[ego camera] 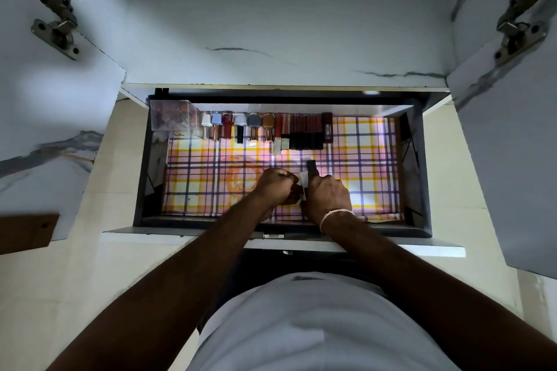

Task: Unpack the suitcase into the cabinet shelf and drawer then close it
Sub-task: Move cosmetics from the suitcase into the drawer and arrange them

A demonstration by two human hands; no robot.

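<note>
The drawer (141, 159) stands pulled out below me, lined with a plaid cloth (370, 166). Along its back runs a row of small bottles (241, 126) and dark lipstick tubes (301, 132), with a clear plastic box (173, 116) at the far left. Both hands hover over the drawer's middle. My right hand (327, 196) grips a small black-capped item (311, 168) that sticks up from the fist. My left hand (275, 187) is curled beside it, pinching something small and white (303, 179) between the two hands. No suitcase is in view.
Two cabinet doors (45, 93) (512, 129) hang open at left and right, with metal hinges (57, 18) showing. A marble-patterned shelf (271, 24) lies above the drawer. A brown wooden piece (27, 232) sits at the left edge over the tiled floor.
</note>
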